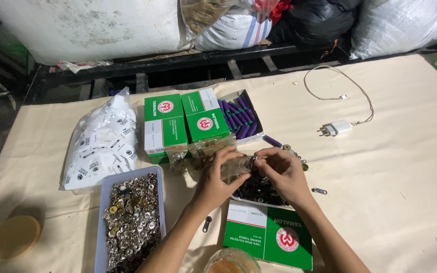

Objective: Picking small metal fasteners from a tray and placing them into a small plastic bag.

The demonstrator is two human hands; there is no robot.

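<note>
The left hand (217, 178) and right hand (281, 171) meet above a tray of dark metal parts (257, 191), fingertips pinched together on one small ring-shaped metal piece (252, 162), with a clear plastic bag (232, 169) seemingly held under the left fingers. Judging by this, a piece is being fitted or sorted; the next move calls for a fine, steady pinch. Around them on the bench (405, 151): green boxes (183, 121), purple thread spools (238, 115), a tub of silver snaps (130, 217)

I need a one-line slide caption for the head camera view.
Two bare hands, left hand and right hand, hold a small clear bag above a pile of dark metal fasteners.
</note>
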